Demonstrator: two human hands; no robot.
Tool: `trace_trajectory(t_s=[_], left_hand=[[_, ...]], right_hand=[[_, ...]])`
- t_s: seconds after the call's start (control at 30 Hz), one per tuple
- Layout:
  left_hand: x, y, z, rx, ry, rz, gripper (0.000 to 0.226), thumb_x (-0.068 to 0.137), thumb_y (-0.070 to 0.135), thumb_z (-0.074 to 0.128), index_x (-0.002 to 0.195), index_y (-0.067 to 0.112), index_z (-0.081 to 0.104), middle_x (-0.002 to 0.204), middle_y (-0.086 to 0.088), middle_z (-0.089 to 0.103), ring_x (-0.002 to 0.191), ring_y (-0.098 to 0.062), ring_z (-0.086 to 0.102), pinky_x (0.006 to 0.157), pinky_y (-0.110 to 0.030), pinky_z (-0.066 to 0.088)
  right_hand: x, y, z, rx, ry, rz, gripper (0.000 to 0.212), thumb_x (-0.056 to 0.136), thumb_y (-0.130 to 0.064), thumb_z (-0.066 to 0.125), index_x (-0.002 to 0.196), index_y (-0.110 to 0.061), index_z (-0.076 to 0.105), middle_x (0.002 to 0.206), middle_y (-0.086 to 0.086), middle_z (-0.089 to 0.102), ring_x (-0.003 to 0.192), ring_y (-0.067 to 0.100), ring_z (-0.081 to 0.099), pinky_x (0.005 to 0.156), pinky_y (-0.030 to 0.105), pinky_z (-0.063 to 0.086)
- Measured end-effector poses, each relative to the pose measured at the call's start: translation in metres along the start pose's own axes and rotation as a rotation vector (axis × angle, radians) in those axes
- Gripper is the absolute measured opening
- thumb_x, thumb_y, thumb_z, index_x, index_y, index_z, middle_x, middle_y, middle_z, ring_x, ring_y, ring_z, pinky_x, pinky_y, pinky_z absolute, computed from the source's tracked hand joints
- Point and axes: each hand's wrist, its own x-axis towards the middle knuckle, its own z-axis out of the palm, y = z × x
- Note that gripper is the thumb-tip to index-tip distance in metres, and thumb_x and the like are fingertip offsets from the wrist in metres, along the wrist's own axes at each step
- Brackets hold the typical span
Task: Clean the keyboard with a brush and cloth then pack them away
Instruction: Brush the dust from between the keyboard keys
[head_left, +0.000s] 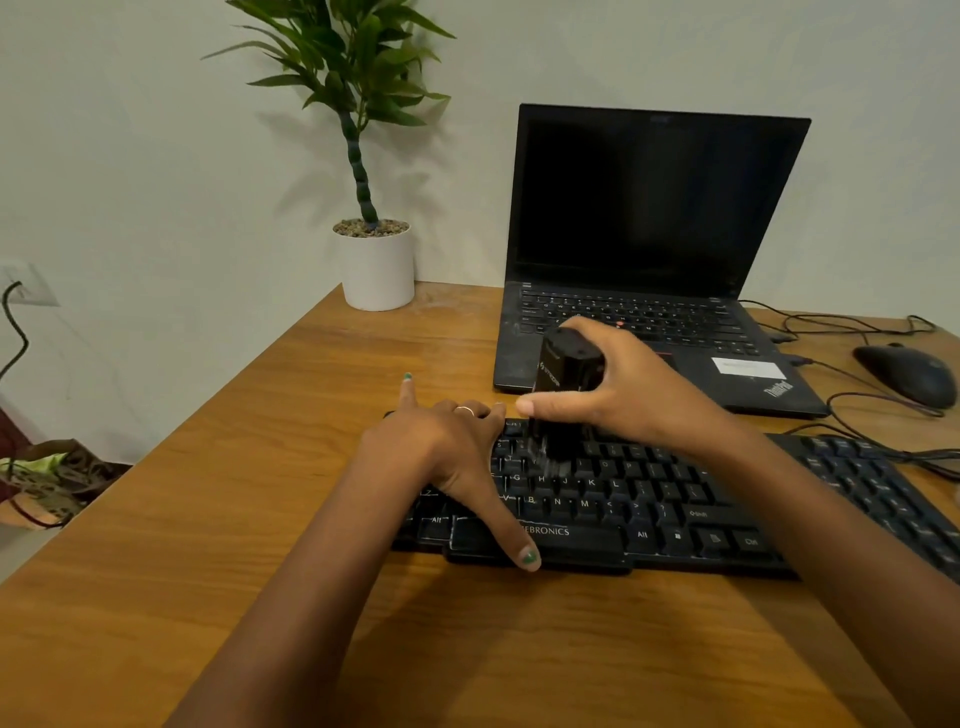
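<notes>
Right now the person's right hand (608, 389) is wrapped around a black brush (563, 395), thumb on the near side and fingers closed over the far side, holding it upright with its bristles down on the upper letter rows of the black keyboard (649, 499). The bristle end looks blurred, so I can't make out its exact shape. The left hand (457, 447) lies flat and open on the keyboard's left end, fingers spread: the thumb reaches down across the space bar to the near edge, and the forefinger points out past the far left corner onto bare wood. It wears a thin ring and green nail polish.

The keyboard sits slantwise toward the near right part of the tabletop (208, 519), its right end running out of view. Just behind it stands an open laptop (654, 249) with a dark screen, close to the far edge. A black mouse (906, 374) rests by the right edge with cables trailing around it. At the far left corner stands a white pot with a green plant (376, 260). I see no cloth from where I stand.
</notes>
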Motion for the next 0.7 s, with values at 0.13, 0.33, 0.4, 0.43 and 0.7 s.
trace_trajectory(t_s=[0.13,0.33,0.4,0.43,0.7], left_hand=[[-0.001,0.000,0.000,0.001,0.002,0.010,0.131,0.060,0.077,0.068,0.154,0.025,-0.006,0.163,0.000,-0.003,0.149,-0.023,-0.006,0.107,-0.062,-0.025],[0.001,0.000,0.001,0.013,0.013,0.010,0.136,0.057,0.080,0.067,0.154,0.023,-0.012,0.163,0.001,-0.003,0.149,-0.023,-0.004,0.105,-0.061,-0.025],[0.002,-0.001,0.001,0.002,0.013,0.010,0.136,0.058,0.079,0.068,0.154,0.024,-0.012,0.163,0.001,-0.003,0.149,-0.023,-0.005,0.105,-0.061,-0.026],[0.002,-0.002,0.001,-0.001,0.011,0.009,0.136,0.058,0.079,0.068,0.154,0.025,-0.012,0.163,0.000,-0.004,0.149,-0.023,-0.007,0.105,-0.061,-0.026],[0.001,0.000,0.002,0.010,0.026,0.009,0.136,0.058,0.079,0.068,0.153,0.024,-0.012,0.163,0.000,-0.002,0.149,-0.022,-0.005,0.105,-0.061,-0.026]], right_hand=[[-0.003,-0.009,0.000,0.130,-0.126,0.002,0.055,0.059,-0.046,0.081,0.104,-0.021,0.060,0.094,-0.010,0.067,0.087,0.002,0.064,0.073,0.019,0.051],[-0.001,-0.007,0.004,-0.117,0.212,0.033,0.063,0.063,-0.046,0.080,0.114,-0.025,0.051,0.092,-0.019,0.057,0.090,0.004,0.055,0.072,0.019,0.044],[-0.004,-0.012,-0.002,-0.003,0.014,0.038,0.057,0.059,-0.047,0.080,0.106,-0.026,0.055,0.089,-0.017,0.060,0.087,0.001,0.059,0.069,0.016,0.045],[-0.007,-0.017,-0.006,0.065,-0.124,0.043,0.052,0.059,-0.044,0.080,0.101,-0.022,0.057,0.087,-0.015,0.062,0.082,-0.001,0.061,0.066,0.015,0.047],[-0.007,-0.014,-0.007,-0.091,0.077,0.097,0.054,0.066,-0.038,0.081,0.111,-0.026,0.054,0.103,-0.011,0.061,0.095,0.009,0.059,0.081,0.029,0.049]])
